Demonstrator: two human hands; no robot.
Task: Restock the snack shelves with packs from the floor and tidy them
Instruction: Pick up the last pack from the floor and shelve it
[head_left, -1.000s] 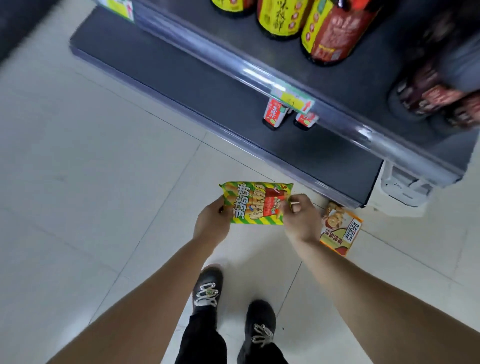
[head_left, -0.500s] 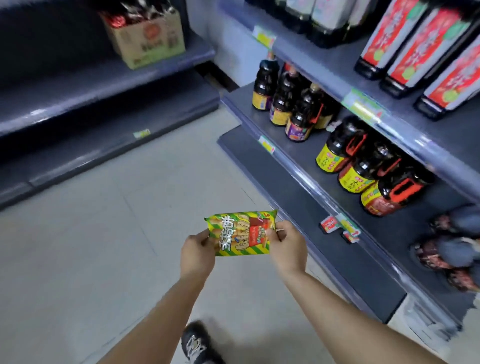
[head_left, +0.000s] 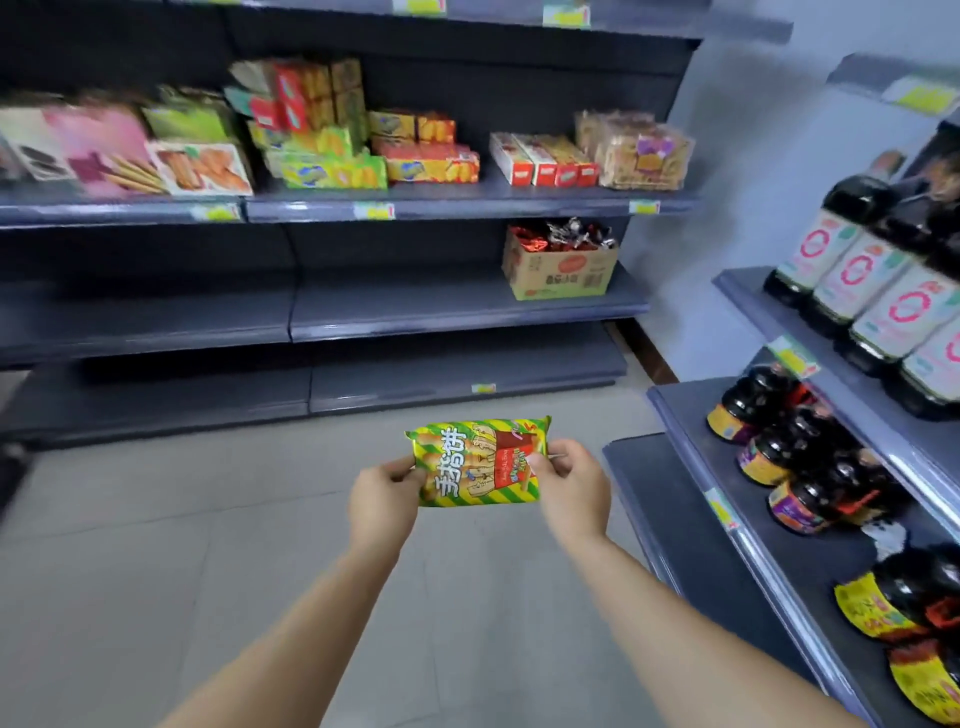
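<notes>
A green-and-yellow striped snack pack (head_left: 477, 462) was held in the air between both hands, in front of the body and above the pale tiled floor (head_left: 208, 545). Its left end was pinched by the left hand (head_left: 382, 500), whose fingers were curled round the edge. Its right end was pinched by the right hand (head_left: 572, 491), with the thumb laid on the printed front. The pack was kept lengthwise and nearly level, its printed face turned up toward the camera, and touched nothing but the two hands.

Ahead, the snack shelves (head_left: 467, 203) were seen across the aisle, well apart from the pack. The upper shelf was lined with biscuit boxes (head_left: 431, 156), some stacked and some leaning, though the left part was blurred. Clear-wrapped packs (head_left: 641, 150) were stood at its right end. On the middle shelf (head_left: 441, 306) a single cardboard box (head_left: 561, 273) with wrapped sweets in it was placed at the right end. The bottom shelf (head_left: 457, 374) was seen below it.

To the right, a second shelving unit (head_left: 727, 525) was stocked with dark bottles (head_left: 779, 441) on the lower level and with tall bottles (head_left: 857, 280) bearing pale labels higher up.
</notes>
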